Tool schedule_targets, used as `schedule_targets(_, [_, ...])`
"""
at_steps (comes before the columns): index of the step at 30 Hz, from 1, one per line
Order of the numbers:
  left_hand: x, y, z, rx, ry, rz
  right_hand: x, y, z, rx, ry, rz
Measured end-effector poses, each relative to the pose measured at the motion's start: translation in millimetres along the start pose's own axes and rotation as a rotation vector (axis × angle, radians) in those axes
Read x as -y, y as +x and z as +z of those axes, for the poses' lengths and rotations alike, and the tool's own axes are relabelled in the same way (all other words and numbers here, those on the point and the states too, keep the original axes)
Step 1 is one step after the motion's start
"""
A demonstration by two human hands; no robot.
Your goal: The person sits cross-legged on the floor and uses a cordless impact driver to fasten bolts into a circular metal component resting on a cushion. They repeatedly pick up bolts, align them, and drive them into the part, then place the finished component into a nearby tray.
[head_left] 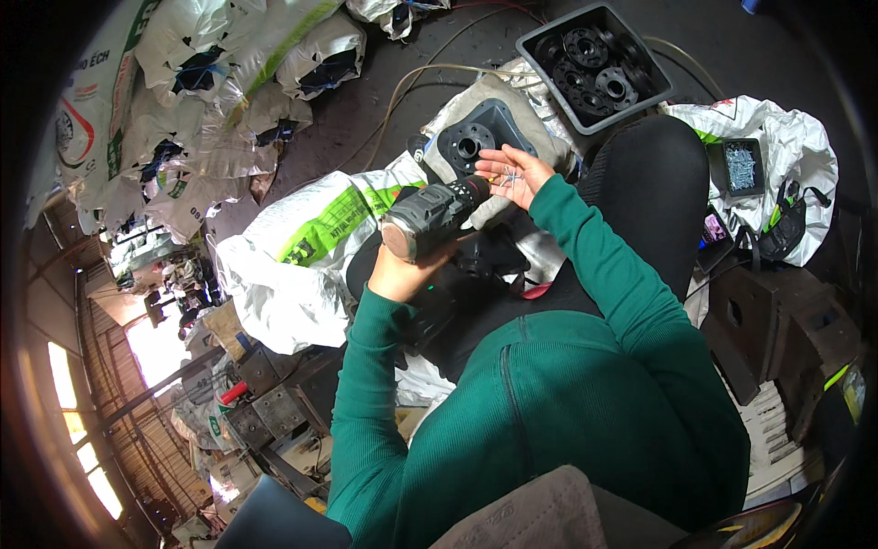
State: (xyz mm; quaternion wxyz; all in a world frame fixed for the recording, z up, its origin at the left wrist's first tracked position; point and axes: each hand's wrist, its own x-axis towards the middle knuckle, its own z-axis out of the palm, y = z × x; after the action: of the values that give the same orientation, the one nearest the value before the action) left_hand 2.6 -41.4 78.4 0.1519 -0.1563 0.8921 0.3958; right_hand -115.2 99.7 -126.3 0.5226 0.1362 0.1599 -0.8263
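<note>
My left hand is wrapped round the handle of a grey and black cordless drill, whose chuck points up and right toward my other hand. My right hand is turned palm up with its fingers stretched out. Several small silvery screws lie across its palm and fingers. Just beyond the fingertips rests a dark grey moulded plastic part with a round hub, set on pale cloth in front of my knees. The drill's tip is partly hidden beside the right hand.
A grey crate of black flanged discs stands beyond my right knee. Farther right, a white sack carries a black box of screws, a phone and a black pouch. Filled sacks pile up at left; a hose crosses the floor.
</note>
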Motion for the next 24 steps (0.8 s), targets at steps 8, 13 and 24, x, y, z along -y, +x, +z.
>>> schedule_targets(8, [-2,-2,2,0.041,0.001,-0.089,1,-6,17,0.001,-0.104,-0.016])
schedule_targets(13, [-6,-7,-7,-0.024,0.018,-0.012,0,-3,13,-0.058,-0.116,-0.103])
schedule_targets(24, [-7,-14,-20,-0.076,0.072,-0.065,-12,4,7,-0.045,0.015,-0.077])
